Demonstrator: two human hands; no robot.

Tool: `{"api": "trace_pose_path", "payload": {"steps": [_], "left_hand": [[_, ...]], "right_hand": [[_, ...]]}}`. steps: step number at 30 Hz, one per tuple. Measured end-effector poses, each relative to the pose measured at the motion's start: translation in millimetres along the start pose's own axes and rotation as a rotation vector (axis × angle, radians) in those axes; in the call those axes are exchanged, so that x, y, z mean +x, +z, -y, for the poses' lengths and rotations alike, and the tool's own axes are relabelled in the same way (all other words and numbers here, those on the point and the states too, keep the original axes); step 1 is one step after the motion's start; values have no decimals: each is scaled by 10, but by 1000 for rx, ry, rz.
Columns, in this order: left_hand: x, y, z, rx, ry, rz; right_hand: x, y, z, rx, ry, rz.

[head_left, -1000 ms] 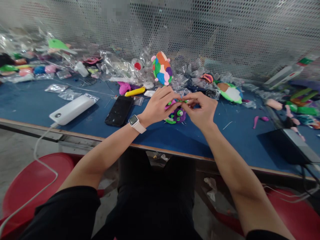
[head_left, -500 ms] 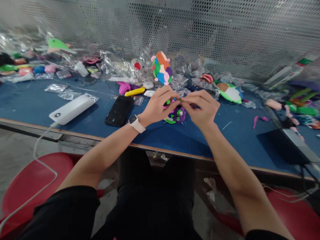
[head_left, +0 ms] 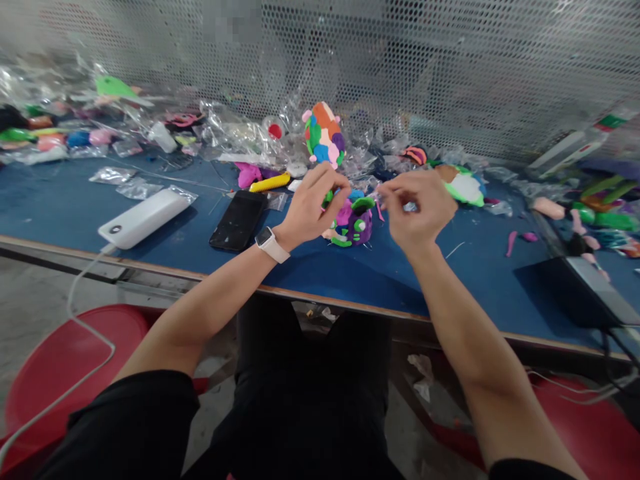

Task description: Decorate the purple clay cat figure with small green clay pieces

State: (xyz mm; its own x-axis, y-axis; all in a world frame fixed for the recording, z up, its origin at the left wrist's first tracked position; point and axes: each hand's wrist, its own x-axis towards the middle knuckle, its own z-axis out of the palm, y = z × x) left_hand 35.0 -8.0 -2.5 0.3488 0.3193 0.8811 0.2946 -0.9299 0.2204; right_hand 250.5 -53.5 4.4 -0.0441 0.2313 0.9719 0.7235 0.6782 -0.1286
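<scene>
A small modelling-clay figure [head_left: 361, 228] stands on the blue table, purple with green, pink and blue parts and a face-like front. My left hand [head_left: 314, 205], wearing a watch with a pale strap, is at its left side and partly covers it. Its thumb and forefinger are bent close together near the figure's top; anything between them is hidden. To the right, apart from the figure, my right hand [head_left: 423, 208] is blurred, thumb and forefinger pinched. A thin pink strip [head_left: 380, 211] shows just below those fingertips; I cannot tell whether it is held.
Left of my hands lie a black phone [head_left: 239, 221], a white power bank [head_left: 145, 219] with a cable, and a yellow-handled tool [head_left: 270, 183]. Behind stands a multicoloured clay piece [head_left: 325, 135] among plastic bags. A dark box-like device [head_left: 575, 290] sits at the right edge.
My hands have moved apart from over the figure. The right went right, the left slightly left, uncovering the figure's top and green-edged ear.
</scene>
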Motion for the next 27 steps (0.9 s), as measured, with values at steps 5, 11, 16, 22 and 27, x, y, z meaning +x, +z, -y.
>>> {"api": "trace_pose_path", "payload": {"steps": [5,11,16,22,27], "left_hand": [[-4,-3,84,67,-62,-26],[5,4,-22,96,-54,32],[9,18,-38,75,-8,3],[-4,18,-33,76,-48,38],[-8,21,-41,67,-54,75]], "right_hand": [[-23,-33,-187,45,187,-22],[-86,91,22,272,303,95],[-120,146,83,370,337,114],[-95,98,39,344,302,115],[-98,92,163,307,288,142]]}}
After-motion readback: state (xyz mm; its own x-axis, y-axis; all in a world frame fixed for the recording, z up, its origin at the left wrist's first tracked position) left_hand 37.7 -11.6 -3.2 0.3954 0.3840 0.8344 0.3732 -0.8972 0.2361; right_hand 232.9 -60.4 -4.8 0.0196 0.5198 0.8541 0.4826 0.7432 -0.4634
